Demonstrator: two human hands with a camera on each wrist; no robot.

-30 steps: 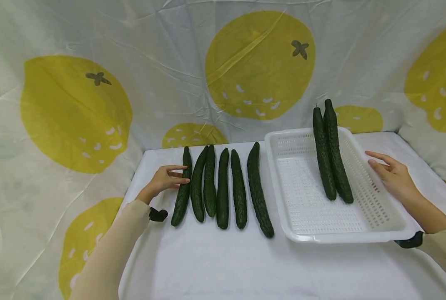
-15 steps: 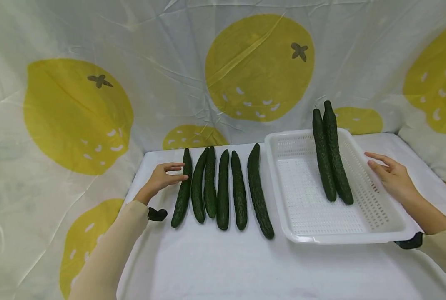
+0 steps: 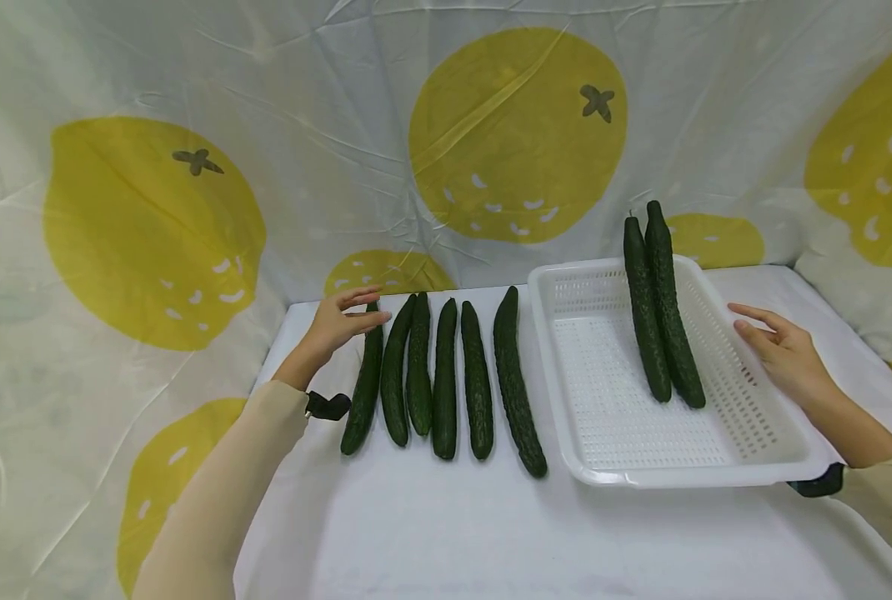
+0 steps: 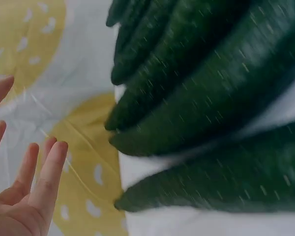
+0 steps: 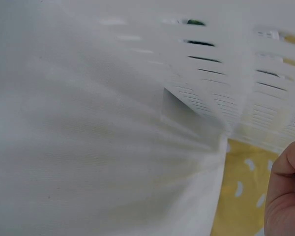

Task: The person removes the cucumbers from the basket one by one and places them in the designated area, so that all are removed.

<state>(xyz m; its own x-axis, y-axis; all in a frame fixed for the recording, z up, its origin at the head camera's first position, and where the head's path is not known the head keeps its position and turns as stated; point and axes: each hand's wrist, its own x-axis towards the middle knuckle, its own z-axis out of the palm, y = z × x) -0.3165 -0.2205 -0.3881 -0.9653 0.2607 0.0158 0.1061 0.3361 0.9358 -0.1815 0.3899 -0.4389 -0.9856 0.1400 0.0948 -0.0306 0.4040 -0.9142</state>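
In the head view, my left hand (image 3: 338, 323) is over the far end of the leftmost cucumber (image 3: 363, 387), thumb and fingers apart. The left wrist view shows the same hand (image 4: 27, 201) with spread fingers and nothing in them, beside the cucumber tips. Several dark green cucumbers (image 3: 444, 392) lie in a row on the white cloth. My right hand (image 3: 787, 354) is at the right rim of a white perforated basket (image 3: 618, 477), fingers extended along its outer side. Two cucumbers (image 3: 647, 325) lean side by side inside, their far ends sticking up past the back rim.
A white cloth (image 3: 446, 533) covers the table. Behind it hangs a pale curtain (image 3: 326, 150) printed with yellow lemons. The rightmost loose cucumber (image 3: 519, 383) lies close along the basket's left side.
My left hand has moved away from the middle of the leftmost cucumber, up toward its far end. My right hand, the basket and the cucumbers have stayed in place.
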